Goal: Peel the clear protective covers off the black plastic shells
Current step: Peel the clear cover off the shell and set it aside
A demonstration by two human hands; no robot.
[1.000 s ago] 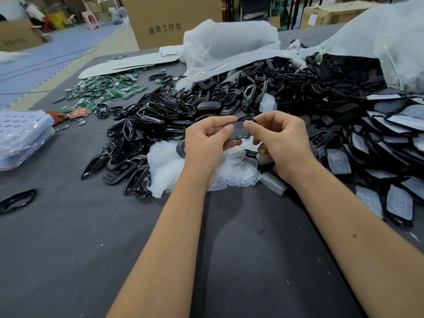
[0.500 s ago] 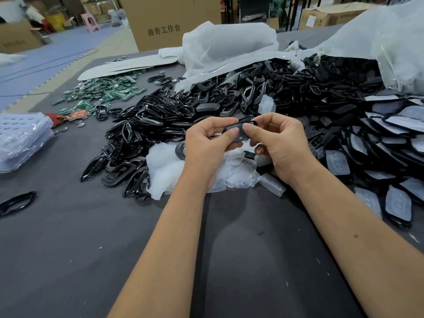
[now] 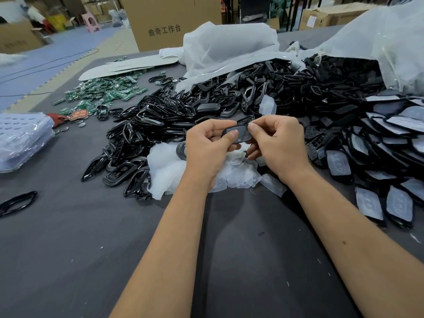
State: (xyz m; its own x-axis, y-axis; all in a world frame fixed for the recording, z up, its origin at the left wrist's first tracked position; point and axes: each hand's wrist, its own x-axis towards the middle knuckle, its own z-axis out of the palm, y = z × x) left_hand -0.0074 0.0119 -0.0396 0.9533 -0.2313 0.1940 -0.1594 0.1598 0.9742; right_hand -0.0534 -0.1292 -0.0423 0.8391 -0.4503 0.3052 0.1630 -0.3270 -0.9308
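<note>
A small black plastic shell (image 3: 241, 134) with a clear cover on its face is held up between both hands above the table. My left hand (image 3: 207, 148) grips its left end, thumb on top. My right hand (image 3: 278, 143) pinches its right end, thumb tip at the upper right corner. Below the hands lies a heap of peeled clear covers (image 3: 174, 166). Covered shells (image 3: 390, 143) lie in rows at the right. A big pile of black frames and shells (image 3: 183, 115) spreads behind the hands.
Green circuit boards (image 3: 103, 95) lie at the back left. A bagged white tray stack (image 3: 20, 138) sits at the left edge, a lone black frame (image 3: 16, 201) near it. White plastic bags (image 3: 229, 44) and a cardboard box (image 3: 169, 21) stand behind. Grey table cloth (image 3: 68, 249) lies in front.
Both hands have turned the shell slightly, so its covered face now shows toward me. My right thumb has shifted onto the shell's upper right corner. The hands stay in the same spot.
</note>
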